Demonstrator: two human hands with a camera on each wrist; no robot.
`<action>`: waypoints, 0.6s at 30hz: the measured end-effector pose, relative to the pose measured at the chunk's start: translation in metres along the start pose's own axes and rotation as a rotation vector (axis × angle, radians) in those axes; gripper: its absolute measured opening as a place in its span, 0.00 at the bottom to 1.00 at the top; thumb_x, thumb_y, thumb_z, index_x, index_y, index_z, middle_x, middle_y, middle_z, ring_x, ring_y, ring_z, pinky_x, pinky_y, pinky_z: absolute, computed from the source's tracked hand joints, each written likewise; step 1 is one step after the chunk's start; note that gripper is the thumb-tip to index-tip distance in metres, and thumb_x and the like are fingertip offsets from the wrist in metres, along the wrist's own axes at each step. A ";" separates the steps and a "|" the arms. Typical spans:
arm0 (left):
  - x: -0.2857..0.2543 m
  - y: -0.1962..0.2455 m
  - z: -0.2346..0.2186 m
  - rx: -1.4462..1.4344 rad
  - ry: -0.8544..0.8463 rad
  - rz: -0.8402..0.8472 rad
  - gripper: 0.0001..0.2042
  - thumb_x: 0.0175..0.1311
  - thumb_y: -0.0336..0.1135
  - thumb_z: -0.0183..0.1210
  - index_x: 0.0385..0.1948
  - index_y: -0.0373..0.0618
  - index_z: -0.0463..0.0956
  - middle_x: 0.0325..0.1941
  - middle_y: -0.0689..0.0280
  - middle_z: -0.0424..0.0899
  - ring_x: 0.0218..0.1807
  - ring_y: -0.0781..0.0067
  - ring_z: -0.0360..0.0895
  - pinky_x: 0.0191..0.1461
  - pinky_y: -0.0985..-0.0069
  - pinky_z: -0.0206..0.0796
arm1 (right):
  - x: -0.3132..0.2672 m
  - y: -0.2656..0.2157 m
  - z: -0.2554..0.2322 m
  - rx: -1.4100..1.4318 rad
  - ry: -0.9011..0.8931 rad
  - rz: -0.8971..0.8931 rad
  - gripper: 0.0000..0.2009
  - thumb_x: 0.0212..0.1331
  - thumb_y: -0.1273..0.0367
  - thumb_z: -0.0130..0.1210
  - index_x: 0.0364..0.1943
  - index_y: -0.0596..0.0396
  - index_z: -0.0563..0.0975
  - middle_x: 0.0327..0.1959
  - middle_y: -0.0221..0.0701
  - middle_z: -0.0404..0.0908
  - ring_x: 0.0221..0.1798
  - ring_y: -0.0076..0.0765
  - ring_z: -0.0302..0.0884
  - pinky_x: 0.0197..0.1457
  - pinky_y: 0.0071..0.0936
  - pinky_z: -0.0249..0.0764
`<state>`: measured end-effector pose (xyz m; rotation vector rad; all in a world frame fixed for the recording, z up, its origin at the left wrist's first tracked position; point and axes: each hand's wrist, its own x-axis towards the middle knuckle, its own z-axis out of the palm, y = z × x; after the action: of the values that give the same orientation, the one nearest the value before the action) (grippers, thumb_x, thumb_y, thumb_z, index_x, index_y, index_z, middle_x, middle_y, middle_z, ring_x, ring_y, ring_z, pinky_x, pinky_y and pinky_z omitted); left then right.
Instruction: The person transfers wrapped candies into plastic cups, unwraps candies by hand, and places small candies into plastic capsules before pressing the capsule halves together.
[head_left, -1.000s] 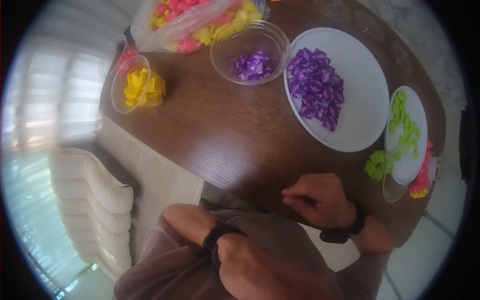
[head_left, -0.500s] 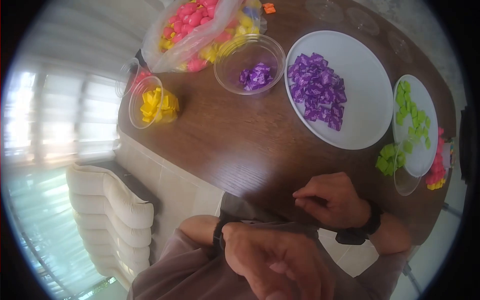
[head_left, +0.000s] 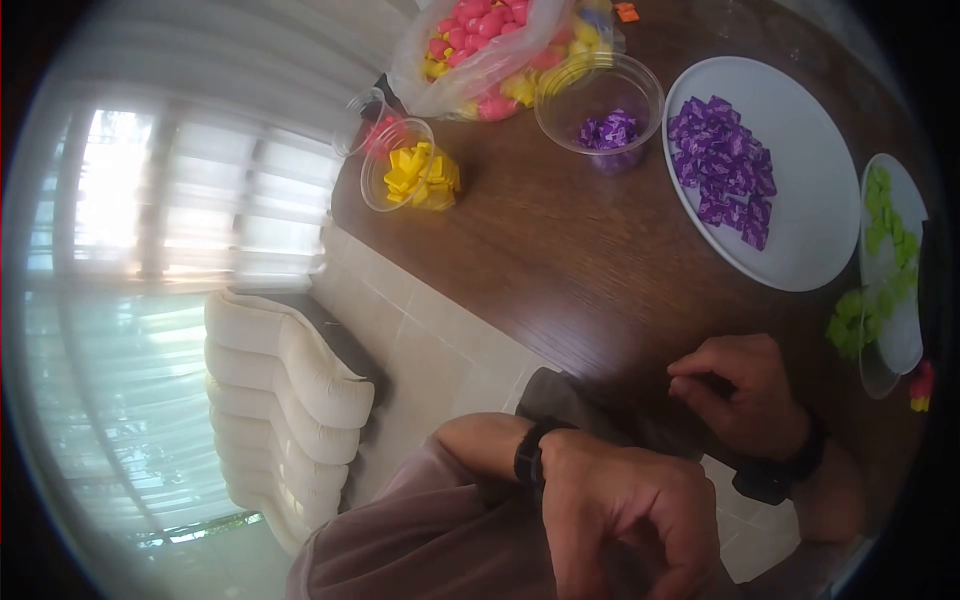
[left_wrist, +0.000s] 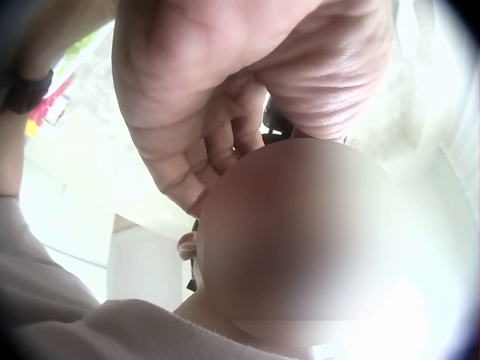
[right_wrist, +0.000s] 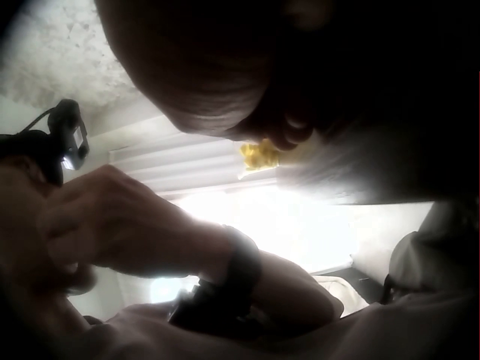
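In the head view my left hand (head_left: 630, 510) is raised close below the camera, its fingers bent and nothing visible in them. The right wrist view shows that left hand (right_wrist: 124, 221) up by the head; whether it touches the face is hard to tell. My right hand (head_left: 745, 385) rests at the table's near edge, fingers loosely curled, with no object visible in it. Beyond it lie purple packets (head_left: 720, 165) on a large white plate (head_left: 815, 210). More purple packets (head_left: 610, 130) are in a clear bowl (head_left: 560, 115).
Yellow pieces (head_left: 410, 175) fill a clear cup at the table's left end, beside a cup of pink pieces (head_left: 380, 135). Behind stands a plastic bag (head_left: 430, 85) of pink and yellow pieces. Green pieces (head_left: 850, 322) lie by a smaller white plate (head_left: 905, 335). A cream chair (head_left: 290, 400) is at left.
My left hand has risen toward the head camera. The table and its contents have shifted right in the head view, while my right hand keeps its loosely curled pose at the table edge.
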<state>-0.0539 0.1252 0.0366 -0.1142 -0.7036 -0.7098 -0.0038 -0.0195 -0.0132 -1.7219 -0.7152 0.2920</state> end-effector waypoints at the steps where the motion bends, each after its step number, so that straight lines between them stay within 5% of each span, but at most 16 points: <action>1: 0.002 0.001 -0.001 -0.015 -0.021 0.004 0.05 0.65 0.25 0.68 0.37 0.33 0.81 0.35 0.56 0.85 0.35 0.61 0.83 0.39 0.68 0.72 | 0.001 0.000 -0.001 -0.014 -0.003 -0.004 0.05 0.56 0.76 0.67 0.36 0.56 0.83 0.27 0.37 0.84 0.26 0.41 0.83 0.30 0.32 0.77; 6: 0.000 0.001 -0.003 0.018 -0.077 -0.020 0.07 0.65 0.25 0.67 0.29 0.37 0.76 0.30 0.59 0.81 0.32 0.65 0.80 0.35 0.71 0.70 | 0.003 -0.002 -0.003 -0.050 -0.032 0.004 0.06 0.55 0.76 0.67 0.36 0.56 0.83 0.26 0.37 0.83 0.26 0.41 0.83 0.30 0.33 0.77; 11: -0.016 0.014 -0.009 0.230 -0.059 -0.310 0.24 0.54 0.41 0.74 0.11 0.48 0.64 0.09 0.72 0.66 0.13 0.78 0.62 0.18 0.73 0.52 | 0.003 -0.001 -0.004 -0.040 -0.040 -0.004 0.05 0.56 0.75 0.67 0.35 0.56 0.83 0.25 0.36 0.83 0.26 0.41 0.83 0.30 0.33 0.77; 12: -0.013 0.015 -0.010 0.227 -0.055 -0.309 0.24 0.54 0.41 0.74 0.11 0.48 0.64 0.09 0.72 0.66 0.13 0.78 0.62 0.18 0.73 0.52 | 0.003 -0.001 -0.004 -0.037 -0.041 0.000 0.05 0.56 0.75 0.67 0.35 0.56 0.83 0.25 0.36 0.83 0.26 0.41 0.83 0.30 0.33 0.77; 14: 0.015 0.027 -0.007 -0.029 -0.045 -0.308 0.15 0.64 0.26 0.67 0.23 0.44 0.68 0.26 0.63 0.77 0.29 0.70 0.76 0.31 0.75 0.67 | 0.003 0.000 -0.003 -0.037 -0.037 -0.011 0.05 0.56 0.75 0.67 0.35 0.55 0.83 0.25 0.35 0.83 0.26 0.41 0.83 0.30 0.33 0.77; 18: 0.009 0.010 -0.013 0.079 -0.052 -0.166 0.20 0.63 0.28 0.69 0.21 0.49 0.61 0.24 0.66 0.74 0.27 0.74 0.74 0.28 0.78 0.65 | 0.003 -0.001 -0.006 -0.042 -0.069 0.015 0.05 0.56 0.75 0.67 0.35 0.55 0.83 0.26 0.35 0.83 0.26 0.41 0.83 0.30 0.33 0.77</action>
<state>-0.0356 0.1230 0.0335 -0.0022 -0.7964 -0.8386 0.0014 -0.0220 -0.0098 -1.7647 -0.7630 0.3504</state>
